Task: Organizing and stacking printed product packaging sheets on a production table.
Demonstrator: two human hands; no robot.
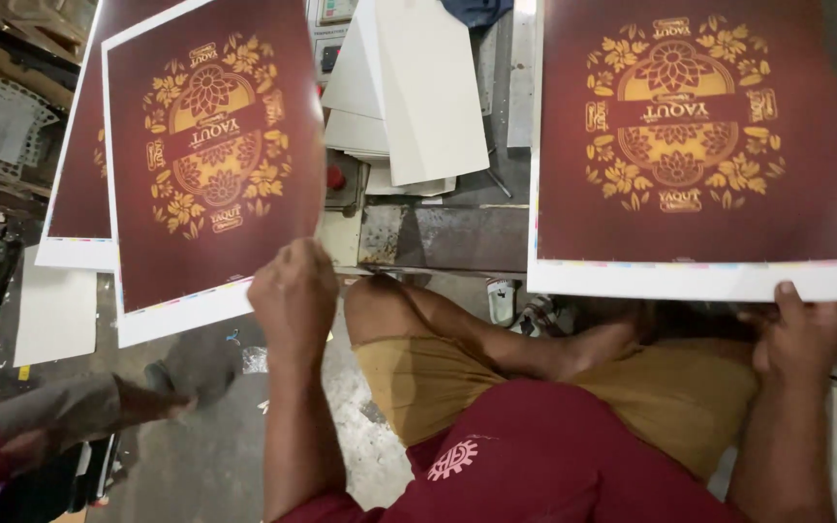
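Grey concrete floor [215,455] and a worn metal machine bed [443,237] fill the view, with plain white boards [418,87] leaning at the back and a red knob [337,178] beside them. Seated low with knees bent in tan shorts [670,397], the person has the left hand [294,298] closed on the lower right corner of a maroon printed sheet [207,155] with a gold floral emblem, lifted and tilted clear of a second like sheet [75,194] lying just behind it. The right hand [798,334] rests at the white bottom margin of another maroon sheet [699,145], thumb up on the edge; whether its fingers pinch the paper from below cannot be told, since they are hidden. That sheet lies flat and square on the bed, its lower edge overhanging toward the lap. By the look of it, the step in hand is moving one print at a time between the left pile and the right one. A next move would call for a light pinch at the corner so the sheet does not crease, and for squaring its edges with the sheet beneath. Another person's sleeve and hand [79,407] reach in at lower left, well apart from both sheets
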